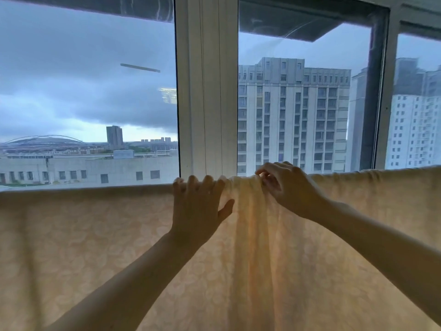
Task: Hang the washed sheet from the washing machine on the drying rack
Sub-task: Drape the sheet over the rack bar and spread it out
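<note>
A pale yellow sheet (78,237) with a faint leaf pattern hangs across the whole width of the view, draped over a bar that it hides. Its top edge runs level from left to right, bunched into folds at the middle (241,187). My left hand (198,206) lies flat against the sheet just left of the bunch, fingers spread and curled over the top edge. My right hand (284,185) pinches the gathered folds at the top edge from the right. The drying rack itself is hidden under the cloth.
Right behind the sheet stands a large window with a white centre frame post (207,91) and a grey post (379,91) on the right. Tall apartment buildings and a cloudy sky show through the glass.
</note>
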Demonstrator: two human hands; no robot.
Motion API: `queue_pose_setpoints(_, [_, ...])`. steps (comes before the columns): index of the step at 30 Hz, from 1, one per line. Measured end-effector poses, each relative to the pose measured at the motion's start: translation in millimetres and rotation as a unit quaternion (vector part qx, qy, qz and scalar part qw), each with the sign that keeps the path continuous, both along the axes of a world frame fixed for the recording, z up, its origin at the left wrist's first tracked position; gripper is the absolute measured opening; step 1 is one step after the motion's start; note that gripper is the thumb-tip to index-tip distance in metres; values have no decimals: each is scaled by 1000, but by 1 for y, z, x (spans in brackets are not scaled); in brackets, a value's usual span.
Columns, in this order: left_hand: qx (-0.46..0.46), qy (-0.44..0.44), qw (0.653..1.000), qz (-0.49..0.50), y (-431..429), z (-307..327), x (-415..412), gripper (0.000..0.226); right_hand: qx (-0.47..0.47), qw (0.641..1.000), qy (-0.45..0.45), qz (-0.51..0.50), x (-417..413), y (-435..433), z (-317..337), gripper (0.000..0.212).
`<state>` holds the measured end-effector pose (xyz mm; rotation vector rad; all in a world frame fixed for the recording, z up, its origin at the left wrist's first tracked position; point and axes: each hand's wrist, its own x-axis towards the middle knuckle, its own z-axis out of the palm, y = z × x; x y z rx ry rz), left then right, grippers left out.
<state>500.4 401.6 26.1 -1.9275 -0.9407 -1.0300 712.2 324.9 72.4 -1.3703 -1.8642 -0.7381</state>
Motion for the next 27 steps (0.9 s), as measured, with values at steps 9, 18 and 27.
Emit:
queue_pose_setpoints(9, [-7, -7, 1000, -6, -6, 2, 15, 54, 8, 999, -40, -33, 2, 13, 10, 10])
queue_pose_setpoints(18, [-14, 12, 1000, 6, -2, 0, 17, 53, -19, 976, 131, -173, 86, 11, 20, 15])
queue_pose_setpoints(27, [-4, 44, 999, -17, -6, 6, 52, 61, 27, 988, 99, -119, 69, 2, 16, 13])
